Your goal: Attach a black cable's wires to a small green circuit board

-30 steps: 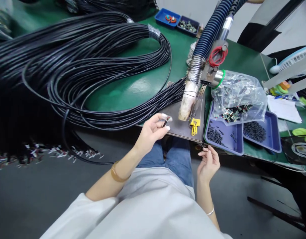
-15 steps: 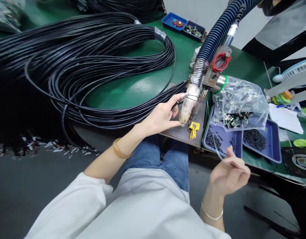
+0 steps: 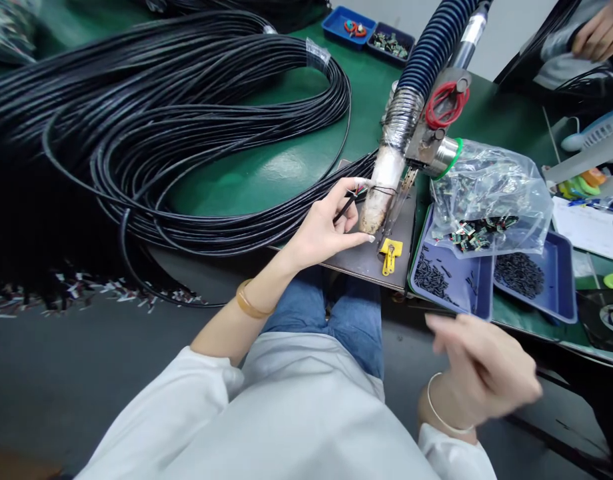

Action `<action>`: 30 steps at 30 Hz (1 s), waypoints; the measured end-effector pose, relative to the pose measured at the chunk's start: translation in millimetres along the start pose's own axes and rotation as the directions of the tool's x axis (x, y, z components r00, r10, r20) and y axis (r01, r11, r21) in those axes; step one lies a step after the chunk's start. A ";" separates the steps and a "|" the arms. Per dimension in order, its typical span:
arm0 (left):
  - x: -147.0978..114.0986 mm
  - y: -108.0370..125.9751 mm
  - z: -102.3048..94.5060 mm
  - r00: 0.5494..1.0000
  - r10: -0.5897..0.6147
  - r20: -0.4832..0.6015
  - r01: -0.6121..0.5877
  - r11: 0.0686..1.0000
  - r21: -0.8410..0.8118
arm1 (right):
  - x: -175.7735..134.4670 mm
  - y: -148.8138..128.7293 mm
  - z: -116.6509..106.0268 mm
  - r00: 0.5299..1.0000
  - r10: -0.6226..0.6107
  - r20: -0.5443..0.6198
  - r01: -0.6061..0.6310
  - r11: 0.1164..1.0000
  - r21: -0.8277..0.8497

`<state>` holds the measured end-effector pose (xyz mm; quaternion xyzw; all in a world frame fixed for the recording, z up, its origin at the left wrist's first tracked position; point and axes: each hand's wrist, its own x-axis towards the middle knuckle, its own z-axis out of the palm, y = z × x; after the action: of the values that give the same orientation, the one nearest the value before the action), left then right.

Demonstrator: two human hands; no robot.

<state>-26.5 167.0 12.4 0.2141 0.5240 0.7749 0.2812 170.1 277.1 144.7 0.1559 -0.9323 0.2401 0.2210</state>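
Observation:
My left hand (image 3: 329,220) is beside the pale, brown-stained nozzle (image 3: 384,177) of a ribbed hose. Its curled fingers hold the end of a black cable (image 3: 342,209), where short coloured wires stick out near the index fingertip. The thumb is stretched apart, close to the nozzle's lower tip. Over the front edge of the bench, my right hand (image 3: 491,363) is blurred, with its fingers curled in; I cannot make out what is in them. A yellow clip-like piece (image 3: 390,257) lies on the dark board (image 3: 356,267) below the nozzle.
Large coils of black cable (image 3: 211,113) cover the left of the green bench (image 3: 286,170). Two purple trays (image 3: 486,293) with small black pieces and a clear bag of small parts (image 3: 491,193) stand at right. Small blue trays (image 3: 349,41) stand behind. Another person's hand (image 3: 604,33) shows top right.
My right hand has moved right and away from the trays; the thin pale strand seen in it earlier no longer shows. My left hand stays by the nozzle with the cable. Another person's hand has come into view.

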 end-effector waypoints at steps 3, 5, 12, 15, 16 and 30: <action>-12.7 -3.2 5.4 0.999 -0.001 -0.034 -0.004 0.990 -0.138 | -4.0 26.4 10.0 0.968 0.239 0.072 -0.198 0.910 -0.364; -24.4 -10.6 11.3 0.998 -0.052 -0.036 0.040 0.958 -0.285 | -3.0 41.0 17.3 0.912 0.405 0.067 -0.289 0.749 -0.596; -62.3 -48.2 29.1 0.920 -0.389 0.050 0.343 0.735 -0.585 | 1.1 73.2 41.4 0.870 0.487 0.078 -0.209 0.507 -0.836; -66.7 -51.8 30.8 0.909 -0.407 0.083 0.382 0.737 -0.557 | -1.1 72.7 40.7 0.861 0.506 0.046 -0.273 0.537 -0.798; -67.0 -51.1 31.1 0.909 -0.407 0.091 0.386 0.740 -0.551 | -1.3 70.7 39.3 0.868 0.496 0.031 -0.303 0.578 -0.758; -69.6 -45.9 31.3 0.907 -0.395 0.148 0.409 0.739 -0.536 | 1.2 41.8 26.3 0.913 0.406 0.045 -0.354 0.840 -0.411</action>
<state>55.0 156.1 -21.7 0.0143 0.3065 0.8112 0.4977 143.6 298.3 108.7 -0.0648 -0.9859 0.0757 0.1343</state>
